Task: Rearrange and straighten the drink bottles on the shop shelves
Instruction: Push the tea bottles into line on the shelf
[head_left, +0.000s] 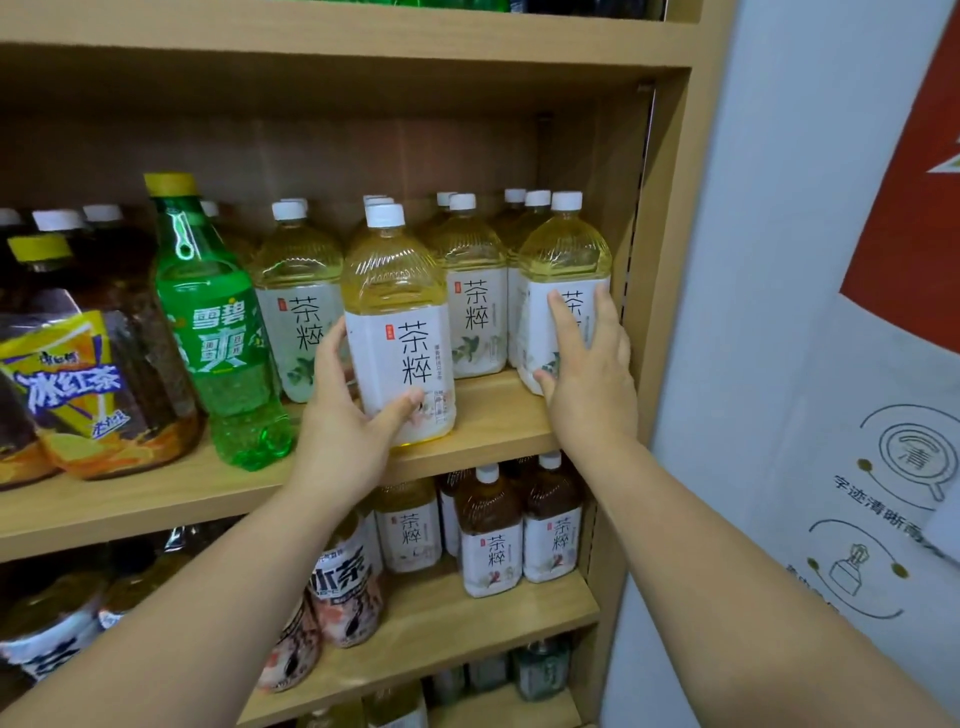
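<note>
My left hand (343, 415) is clamped on a pale tea bottle (400, 332), thumb across the low label and fingers round its 9 o'clock side. It stands upright at the front lip of the middle shelf (493, 421), ahead of its row. My right hand (587, 364) lies on the label of the end bottle (566, 244) at 3 o'clock, hard by the shelf's side wall. Its fingers are nearly straight, so it presses more than it grips.

The worry is that lip. If my left grip slides on the smooth label, I judge the bottle could tip forward off the shelf. A hard shove with my right hand could skew the bottles behind. The green soda (218, 322) at 9 o'clock leans, just beside my left wrist, so a careless swing might topple it.

Four pale tea bottles show whole in front. About ten white caps show in all, though the rear ones overlap. There is one green soda. On the shelf below, at 6 o'clock, I count three small tea bottles plainly.
</note>
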